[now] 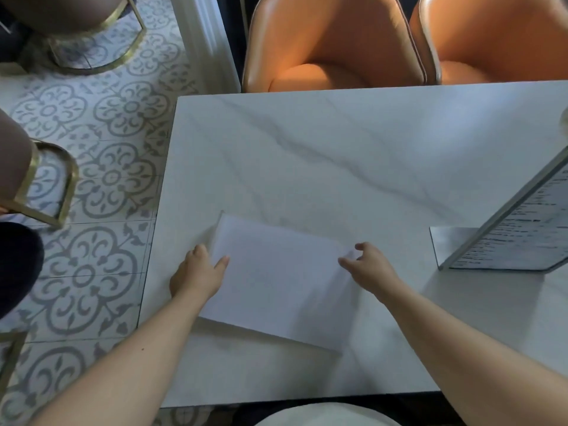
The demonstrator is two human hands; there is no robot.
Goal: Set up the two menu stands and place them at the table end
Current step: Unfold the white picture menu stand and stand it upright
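**Operator:** Reading left to right, I start at my left hand (196,272), which rests on the left edge of the white sheet (276,281). Its fingers are spread, thumb on top of the paper, the others at or under the lifted edge; I judge it a loose pinch, not a firm clamp, placed there to steady or raise that side.

**Observer:** And the sheet itself?

**Operator:** It lies near the front left of the marble table (338,149), turned at a slant, its near edge raised enough to cast a shadow. It looks blank from here; whether it is a menu insert or a flat stand I cannot tell, as the picture is blurred.

**Observer:** The other hand?

**Operator:** My right hand (368,265) meets the sheet's far right corner, fingers curled and parted, seemingly nipping the corner between thumb and forefinger. Two hands on opposite sides would keep a limp sheet from buckling.

**Observer:** Further right?

**Operator:** One menu stand (504,235) is upright on its flat base at the table's right side, printed face tilted towards me, well apart from the sheet. I judge one stand assembled and the second not yet done. A pale object is just visible at the right edge, too cropped to identify.
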